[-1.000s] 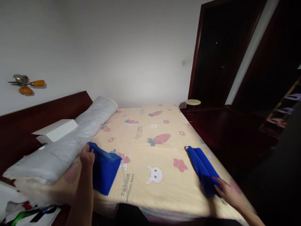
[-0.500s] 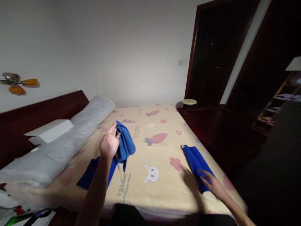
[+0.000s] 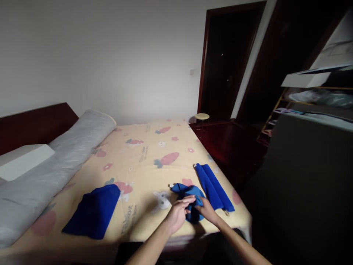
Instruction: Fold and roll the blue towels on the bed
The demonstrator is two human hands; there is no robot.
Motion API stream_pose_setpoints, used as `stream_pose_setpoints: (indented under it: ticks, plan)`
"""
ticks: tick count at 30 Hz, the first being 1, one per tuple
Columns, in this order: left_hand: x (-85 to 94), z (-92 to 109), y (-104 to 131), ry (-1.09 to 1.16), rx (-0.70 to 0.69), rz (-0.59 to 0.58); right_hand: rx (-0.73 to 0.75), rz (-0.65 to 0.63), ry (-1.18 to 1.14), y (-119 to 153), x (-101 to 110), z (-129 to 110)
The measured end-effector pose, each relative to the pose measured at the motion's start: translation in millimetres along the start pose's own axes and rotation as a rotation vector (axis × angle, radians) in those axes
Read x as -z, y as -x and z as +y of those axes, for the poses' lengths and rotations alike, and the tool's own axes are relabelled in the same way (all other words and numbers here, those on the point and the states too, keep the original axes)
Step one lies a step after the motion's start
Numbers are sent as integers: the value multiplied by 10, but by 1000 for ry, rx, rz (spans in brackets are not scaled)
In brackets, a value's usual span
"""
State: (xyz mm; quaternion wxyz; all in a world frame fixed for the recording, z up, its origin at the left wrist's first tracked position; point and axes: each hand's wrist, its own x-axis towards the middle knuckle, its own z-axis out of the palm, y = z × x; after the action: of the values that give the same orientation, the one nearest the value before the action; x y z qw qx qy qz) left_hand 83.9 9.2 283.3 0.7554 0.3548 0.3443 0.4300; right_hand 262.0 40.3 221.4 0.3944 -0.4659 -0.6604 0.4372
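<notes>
White walls and dark doorways surround a bed (image 3: 143,169) with a pale yellow, rabbit-and-carrot print cover, where three blue cloth pieces are in view. One, a bunched blue cloth (image 3: 193,191), is between a person's two bare hands near the bed's near edge, toward the near right corner. The right hand (image 3: 207,210) pinches its right side; the left hand (image 3: 176,217) presses against it with fingers straight and close together, though whether they grip is unclear. Both hands hide part of the fabric.

Just to its right, a folded blue cloth (image 3: 213,187) lies in two lengthwise strips along the bed's right edge. Well apart to the left, a flat blue cloth (image 3: 95,211) lies near the near edge, between the hands and one long grey roll (image 3: 68,147).

One white box (image 3: 26,160), cut off by the frame, sits by the roll at the dark headboard (image 3: 35,123). One round stool (image 3: 202,116) stands beyond the far right corner. At far right, a dark panel (image 3: 309,165) blocks the lower part of a rack (image 3: 278,101) holding assorted items.
</notes>
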Motion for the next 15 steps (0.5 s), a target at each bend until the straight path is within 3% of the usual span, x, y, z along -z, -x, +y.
stream_pose_setpoints:
  ticks: [2,5,8,11,15]
  plan:
    - [72,-212,-41,-34,16,84,-11,9,-30,-8,34,10]
    - [208,-419,-75,-122,38,233,-47,128,-84,-32,67,-34]
    - [294,-550,-74,-220,23,273,-74,183,-129,-35,50,-106]
    - [292,-628,-75,-300,-37,313,-99,136,-272,2,-10,-215]
    - [243,-650,-96,-393,-218,435,-126,6,-436,69,-64,-420]
